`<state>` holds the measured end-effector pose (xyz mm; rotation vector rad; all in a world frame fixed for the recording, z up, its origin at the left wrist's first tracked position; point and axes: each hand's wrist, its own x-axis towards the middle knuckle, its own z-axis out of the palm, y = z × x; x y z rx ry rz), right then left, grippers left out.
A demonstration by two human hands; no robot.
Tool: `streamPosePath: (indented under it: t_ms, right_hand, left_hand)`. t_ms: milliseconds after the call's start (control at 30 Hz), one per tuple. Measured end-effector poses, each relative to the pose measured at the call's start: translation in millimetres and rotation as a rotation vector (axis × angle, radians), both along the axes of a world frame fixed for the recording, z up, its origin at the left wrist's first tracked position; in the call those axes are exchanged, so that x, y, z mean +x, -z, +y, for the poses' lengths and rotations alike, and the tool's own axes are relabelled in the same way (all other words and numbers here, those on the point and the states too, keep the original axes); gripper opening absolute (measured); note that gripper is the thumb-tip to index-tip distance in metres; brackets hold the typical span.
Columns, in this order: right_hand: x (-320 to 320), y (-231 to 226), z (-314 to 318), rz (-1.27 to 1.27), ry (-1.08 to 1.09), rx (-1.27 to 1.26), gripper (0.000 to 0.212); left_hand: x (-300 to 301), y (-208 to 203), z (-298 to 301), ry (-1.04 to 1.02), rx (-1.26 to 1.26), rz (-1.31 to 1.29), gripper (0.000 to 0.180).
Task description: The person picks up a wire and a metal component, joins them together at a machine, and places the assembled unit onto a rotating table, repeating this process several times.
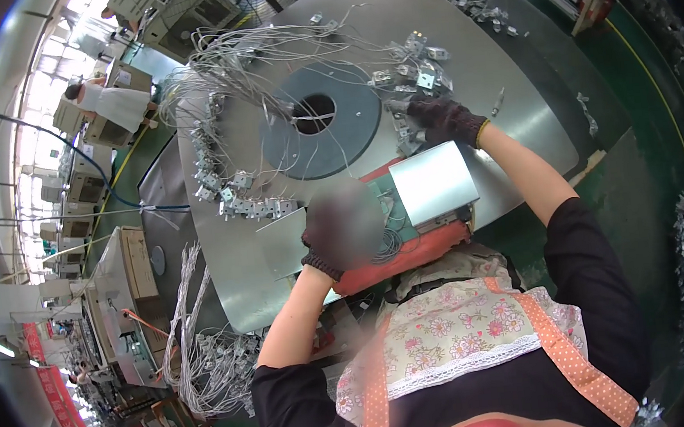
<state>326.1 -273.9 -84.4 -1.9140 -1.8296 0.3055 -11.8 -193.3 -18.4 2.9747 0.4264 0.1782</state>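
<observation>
Both my hands wear dark knitted gloves. My left hand (342, 228) rests over a green board (383, 189) in front of me; blur hides its fingers, so I cannot tell what they hold. My right hand (448, 121) reaches over small metal-cased parts (402, 135) on the steel table (495, 92), fingers stretched leftward and apart from the thumb. Just below it stands a shiny metal box-shaped cover (435, 185) on the board. Thin grey wires (394, 244) lie coiled between that cover and my left hand. Red padding (404, 258) shows under the board's near edge.
A grey ring-shaped disc (359, 134) with a central hole sits mid-table. Wired metal parts (263, 207) curve around its left side, their grey cables (260, 44) bunched at the far side. More cable bundles (196, 367) hang at lower left. A person in white (113, 104) is far left.
</observation>
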Motion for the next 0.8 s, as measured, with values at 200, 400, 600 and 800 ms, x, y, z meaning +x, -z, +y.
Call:
streamPosePath:
  t_ms: [200, 400, 600, 800]
  right_hand:
    - [-2.0, -18.1, 9.6, 0.114, -0.054, -0.204, 0.055]
    - [36.0, 32.4, 12.6, 0.041, 0.009, -0.005, 0.049]
    - [23.5, -36.8, -33.9, 0.199, 0.146, 0.217, 0.048]
    - [-17.0, -102.6, -66.0, -0.03, 0.346, 0.805, 0.042]
  left_hand:
    - [-10.6, 17.1, 0.1, -0.044, -0.03, -0.089, 0.049]
    - [-6.0, 13.4, -3.4, 0.007, 0.01, -0.031, 0.056]
    - [-12.6, 18.3, 8.7, -0.005, -0.065, -0.053, 0.056]
    - [-13.6, 22.7, 15.9, -0.053, -0.061, -0.067, 0.052]
